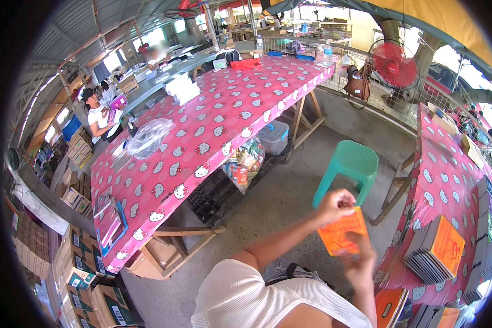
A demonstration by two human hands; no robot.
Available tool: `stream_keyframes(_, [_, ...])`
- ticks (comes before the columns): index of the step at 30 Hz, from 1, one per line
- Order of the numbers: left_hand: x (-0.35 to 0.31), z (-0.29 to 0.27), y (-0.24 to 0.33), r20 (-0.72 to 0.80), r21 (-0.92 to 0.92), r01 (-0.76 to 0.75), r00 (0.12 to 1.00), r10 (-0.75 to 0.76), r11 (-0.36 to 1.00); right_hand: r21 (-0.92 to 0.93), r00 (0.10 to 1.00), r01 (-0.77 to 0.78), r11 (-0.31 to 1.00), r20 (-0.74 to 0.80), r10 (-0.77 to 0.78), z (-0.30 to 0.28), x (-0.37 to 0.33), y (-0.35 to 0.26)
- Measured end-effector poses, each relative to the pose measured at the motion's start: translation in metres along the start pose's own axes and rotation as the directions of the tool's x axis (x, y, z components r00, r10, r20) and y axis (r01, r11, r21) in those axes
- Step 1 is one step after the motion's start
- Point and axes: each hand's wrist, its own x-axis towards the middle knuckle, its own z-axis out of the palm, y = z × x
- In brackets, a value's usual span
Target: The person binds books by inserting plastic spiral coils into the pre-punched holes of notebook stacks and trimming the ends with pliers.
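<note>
Head view, looking down past a white-sleeved shoulder: both hands are up in front of the chest on a flat orange packet (341,234). Left hand (335,205) pinches its top edge, fingers curled tight over it. Right hand (359,261) grips the bottom right corner from below, also closed on it. Packet is in mid-air over the concrete floor, not resting on anything, tilted a bit.

Just right of the hands is a table with a pink cartoon-cat cloth (448,180), and near its front edge sits a stack of dark flat packs topped with an orange one (437,249). More stacks run along its right edge, though the fisheye smears them so I can't really tell what they are.

A teal plastic stool (351,164) stands on the floor just beyond the packet. Across the aisle there's a long table in the same pink cloth (202,136), with a crumpled clear plastic bag (147,136) near its left edge. A red fan (393,64) hangs on the fence at the back.
</note>
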Motion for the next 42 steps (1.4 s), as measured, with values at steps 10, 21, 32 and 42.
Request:
stream_keyframes(10, [-0.024,-0.047,-0.011,-0.178,0.248,0.056,0.984,-0.011,0.967,0.243,0.449,-0.205,0.948,0.884,-0.129,0.039,-0.004,0.029])
stream_keyframes(21, [-0.042,-0.053,-0.026,-0.231,0.131,0.172,0.963,-0.139,0.976,0.221,0.173,-0.193,0.956,0.967,-0.188,0.041,0.016,0.037])
stream_keyframes(32, [-0.043,-0.042,-0.021,-0.209,0.129,0.222,0.959,-0.192,0.967,0.316,0.363,-0.503,0.804,0.922,-0.135,-0.010,-0.020,0.093])
stream_keyframes(42, [-0.045,-0.041,-0.020,-0.157,0.161,0.235,0.965,-0.210,0.959,0.531,0.651,-0.488,0.693,0.750,-0.116,-0.081,-0.137,0.106])
